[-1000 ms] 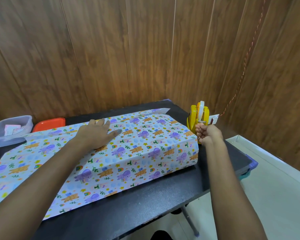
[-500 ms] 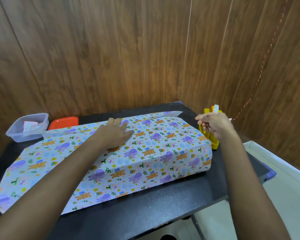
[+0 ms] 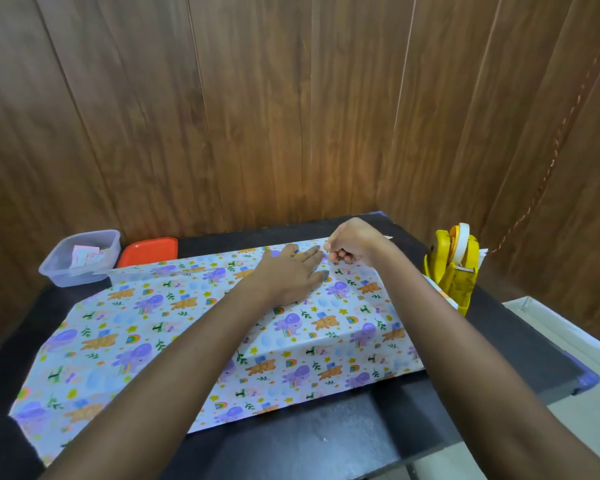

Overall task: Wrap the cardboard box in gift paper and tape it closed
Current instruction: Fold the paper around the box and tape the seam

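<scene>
2 bare hands meet near the far edge of a box [image 3: 343, 327] draped in animal-print gift paper [image 3: 101, 358] on a black table [image 3: 326, 445]. The left hand [image 3: 291, 275] lies flat, fingers straight, pressing the paper down. The right hand [image 3: 354, 245] is curled just beside its fingertips; whether it pinches anything cannot be told. A yellow tape dispenser [image 3: 454, 271] stands at right.

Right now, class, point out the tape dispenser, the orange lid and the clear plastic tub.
tape dispenser [image 3: 456, 285], head view, its yellow body
orange lid [image 3: 148, 251], head view, middle of its top
clear plastic tub [image 3: 75, 277], head view, its front wall
</scene>
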A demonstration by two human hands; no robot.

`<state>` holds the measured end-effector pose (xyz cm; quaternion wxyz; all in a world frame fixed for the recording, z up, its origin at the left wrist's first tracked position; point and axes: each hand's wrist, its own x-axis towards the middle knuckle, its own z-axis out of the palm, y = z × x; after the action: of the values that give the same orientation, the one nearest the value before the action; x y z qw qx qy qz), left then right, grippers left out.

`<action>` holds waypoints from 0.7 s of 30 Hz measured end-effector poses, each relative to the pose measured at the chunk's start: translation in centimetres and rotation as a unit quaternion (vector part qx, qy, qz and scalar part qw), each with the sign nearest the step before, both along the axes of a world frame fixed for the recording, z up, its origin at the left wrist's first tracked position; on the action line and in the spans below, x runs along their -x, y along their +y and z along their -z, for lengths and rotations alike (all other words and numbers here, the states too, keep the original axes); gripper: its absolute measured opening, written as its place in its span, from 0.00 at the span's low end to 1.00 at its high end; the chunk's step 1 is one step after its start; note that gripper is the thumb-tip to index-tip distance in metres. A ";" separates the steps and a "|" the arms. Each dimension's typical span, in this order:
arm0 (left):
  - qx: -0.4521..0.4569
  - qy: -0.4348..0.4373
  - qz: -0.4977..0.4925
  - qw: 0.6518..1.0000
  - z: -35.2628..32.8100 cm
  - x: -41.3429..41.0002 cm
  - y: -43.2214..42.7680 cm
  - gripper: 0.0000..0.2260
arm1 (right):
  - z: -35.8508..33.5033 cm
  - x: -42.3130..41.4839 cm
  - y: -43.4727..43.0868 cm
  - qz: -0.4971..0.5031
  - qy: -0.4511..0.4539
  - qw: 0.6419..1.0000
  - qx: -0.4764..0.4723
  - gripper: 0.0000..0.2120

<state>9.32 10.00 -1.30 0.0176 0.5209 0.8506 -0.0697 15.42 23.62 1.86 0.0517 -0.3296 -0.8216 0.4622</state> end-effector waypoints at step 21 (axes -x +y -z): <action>-0.088 0.020 0.024 0.996 0.2 0.1 0.0 0.22 | -1.4 2.2 0.7 0.044 -0.247 0.966 -0.054 0.17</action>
<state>9.23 9.99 -1.48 -0.0470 0.5394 0.8407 -0.0051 13.21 24.29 3.23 -0.1154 -0.4660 -0.8172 0.3189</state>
